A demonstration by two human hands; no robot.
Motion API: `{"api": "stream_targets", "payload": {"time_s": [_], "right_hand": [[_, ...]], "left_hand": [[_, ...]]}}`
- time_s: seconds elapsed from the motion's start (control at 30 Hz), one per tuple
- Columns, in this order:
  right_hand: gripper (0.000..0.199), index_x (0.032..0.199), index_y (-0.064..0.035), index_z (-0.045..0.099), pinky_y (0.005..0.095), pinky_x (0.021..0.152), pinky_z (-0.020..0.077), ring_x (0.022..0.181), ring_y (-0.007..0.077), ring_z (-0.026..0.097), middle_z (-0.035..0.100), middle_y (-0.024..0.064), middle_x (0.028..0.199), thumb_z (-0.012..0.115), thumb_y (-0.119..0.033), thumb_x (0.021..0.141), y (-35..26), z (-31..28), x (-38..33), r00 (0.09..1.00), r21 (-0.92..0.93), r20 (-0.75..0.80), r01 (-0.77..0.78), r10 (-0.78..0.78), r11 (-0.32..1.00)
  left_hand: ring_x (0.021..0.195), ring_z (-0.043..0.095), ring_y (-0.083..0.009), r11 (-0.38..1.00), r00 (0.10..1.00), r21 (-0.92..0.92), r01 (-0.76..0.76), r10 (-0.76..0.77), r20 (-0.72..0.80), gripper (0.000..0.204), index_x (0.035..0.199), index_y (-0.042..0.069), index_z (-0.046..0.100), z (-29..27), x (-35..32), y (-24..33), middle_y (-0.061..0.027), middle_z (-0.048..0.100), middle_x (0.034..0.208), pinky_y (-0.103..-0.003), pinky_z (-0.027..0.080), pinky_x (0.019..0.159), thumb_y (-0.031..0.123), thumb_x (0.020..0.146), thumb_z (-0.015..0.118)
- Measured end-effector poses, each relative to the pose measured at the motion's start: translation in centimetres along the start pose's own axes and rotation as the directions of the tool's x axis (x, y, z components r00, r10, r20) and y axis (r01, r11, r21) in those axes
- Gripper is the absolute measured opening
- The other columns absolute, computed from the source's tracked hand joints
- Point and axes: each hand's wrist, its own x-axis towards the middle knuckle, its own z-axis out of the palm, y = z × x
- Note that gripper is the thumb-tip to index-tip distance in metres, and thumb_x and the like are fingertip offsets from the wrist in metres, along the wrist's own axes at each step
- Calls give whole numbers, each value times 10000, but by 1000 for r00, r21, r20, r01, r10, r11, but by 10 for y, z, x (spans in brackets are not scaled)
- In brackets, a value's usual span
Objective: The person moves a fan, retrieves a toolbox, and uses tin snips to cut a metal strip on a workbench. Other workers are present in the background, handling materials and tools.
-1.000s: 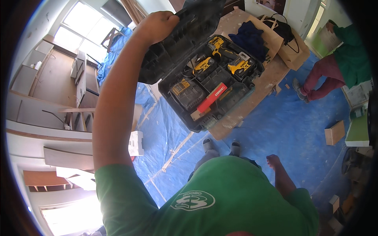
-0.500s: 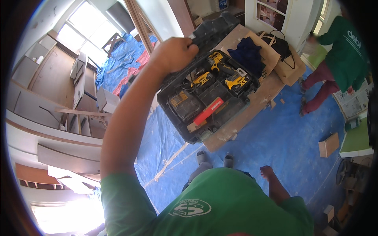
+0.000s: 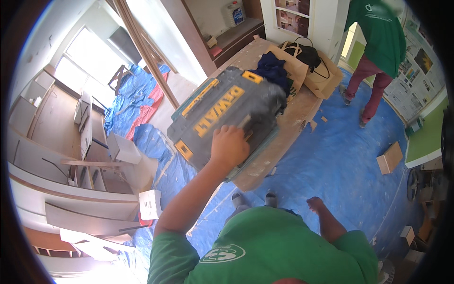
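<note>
A black hard plastic tool case with yellow latches and raised yellow lettering lies on a wooden work surface, its lid down. My left hand is on the lid near its front edge, fingers curled against it. What the fingertips touch is partly hidden, and the drills inside are out of sight. My right hand hangs by my side, fingers curled in, with nothing visible in it. Dark blue cloth lies just behind the case.
The wooden board also carries a cardboard box and a black bag. Blue sheeting covers the floor. A co-worker in green stands at the far right. A small wooden block rests on the sheeting.
The lid has swung down over the drills, charger and red tool, shutting the case. My left hand came toward me with it. The co-worker has shifted to the left and farther back.
</note>
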Motion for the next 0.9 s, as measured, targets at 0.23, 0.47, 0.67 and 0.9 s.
{"api": "stream_targets", "payload": {"time_s": [0.23, 0.47, 0.67, 0.9], "right_hand": [[348, 791, -45, 675, 426, 511, 493, 526, 256, 591, 665, 123, 705, 670, -367, 924, 38, 5, 2, 996, 31, 13, -93, 93, 995], [234, 947, -53, 675, 383, 502, 473, 618, 220, 610, 644, 86, 775, 689, -287, 944, 56, -1, 1, 989, -81, 84, -114, 121, 990], [301, 859, -85, 674, 379, 491, 473, 562, 215, 593, 625, 88, 705, 628, -362, 967, 27, -18, 43, 976, -456, 186, 187, -113, 870], [340, 999, -23, 686, 427, 616, 523, 619, 261, 633, 682, 125, 753, 610, -353, 978, -45, -20, 43, 987, -136, 20, 160, -159, 978]], "left_hand": [[850, 621, -325, 929, 950, -369, 13, -127, -287, 165, 898, 66, 730, 17, -87, -49, -108, 630, 822, -458, 482, 764, 225, 868, 701], [636, 659, -301, 498, 741, -620, 607, -637, 213, 466, 686, 6, 689, 61, -235, -61, -145, 655, 644, -420, 500, 646, 332, 1010, 607], [1145, 641, -248, 235, 787, -754, 614, -250, 564, 578, 1502, 17, 443, 96, -288, -16, -175, 635, 1322, -380, 512, 984, 355, 1045, 547], [1497, 338, -309, -368, 773, -682, 632, 232, 591, 651, 1554, 23, 414, 31, -279, -7, -192, 376, 1613, -432, 221, 1237, 421, 1044, 487]]}}
